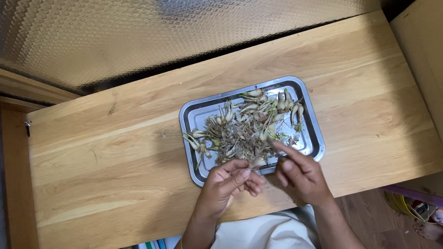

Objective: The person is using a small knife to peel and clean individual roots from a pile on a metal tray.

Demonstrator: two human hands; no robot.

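A rectangular metal tray (315, 135) lies on a wooden table (113, 159). It holds a heap of small pale bulbs with roots and green stubs (246, 126). My left hand (231, 181) is at the tray's near edge, its fingers closed on one pale bulb (257, 162). Just to its right, my right hand (298, 171) points its index finger into the heap; nothing shows in its grasp. A thin gold bangle circles my left wrist.
A shiny embossed metal sheet (152, 28) backs the table. A pale wooden panel (431, 70) stands at the right. On the floor at lower right lie colourful items (429, 212). Light cloth covers my lap (266, 237).
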